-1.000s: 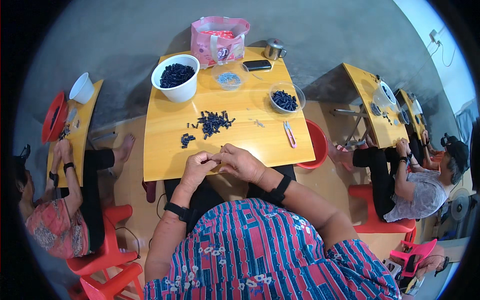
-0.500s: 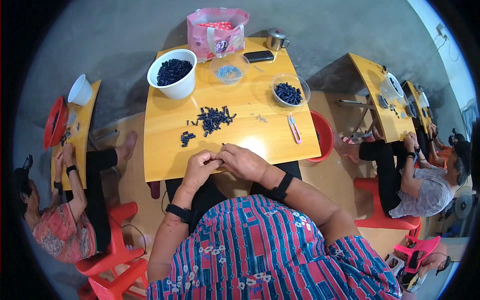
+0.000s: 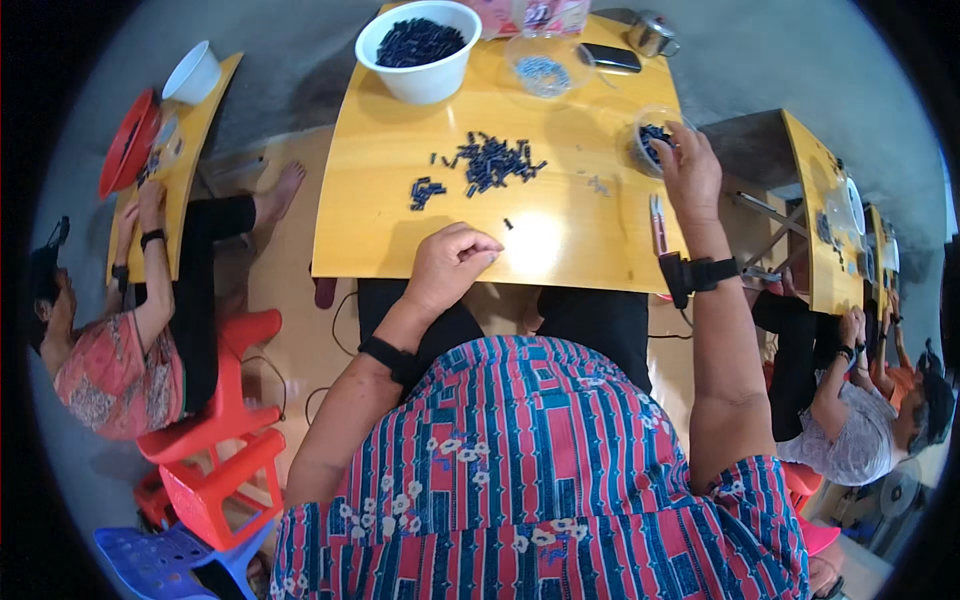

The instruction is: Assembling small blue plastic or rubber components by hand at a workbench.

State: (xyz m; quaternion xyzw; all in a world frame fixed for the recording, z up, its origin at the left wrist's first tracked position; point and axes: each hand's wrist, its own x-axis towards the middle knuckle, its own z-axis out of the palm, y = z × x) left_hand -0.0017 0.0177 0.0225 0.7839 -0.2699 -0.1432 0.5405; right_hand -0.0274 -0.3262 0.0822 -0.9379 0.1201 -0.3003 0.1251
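My left hand [image 3: 452,265] is at the front edge of the yellow table, fingers curled and pressed against the thumb; anything inside them is hidden. Just beyond it lies a single small black tube [image 3: 508,224]. My right hand [image 3: 690,165] reaches to the clear round bowl [image 3: 640,165] at the table's right side. Its fingers are bent in a pinch over the rim, and what they hold is too small to make out. Dark pieces [image 3: 653,140] fill part of that bowl. A heap of short black tubes [image 3: 495,163] lies mid-table, with a smaller cluster [image 3: 426,192] beside it.
A white tub [image 3: 425,85] of black tubes stands far left. Behind are a clear bowl [image 3: 542,75] of small pale bits, a black phone [image 3: 611,58], a metal mug [image 3: 653,35] and a pink bag [image 3: 560,15]. Thread snips [image 3: 658,225] lie near my right wrist. People work at side tables.
My hands, together at the table's front edge before, have parted. My right hand has moved out to the clear bowl. A single tube now lies near my left hand. The view has shifted.
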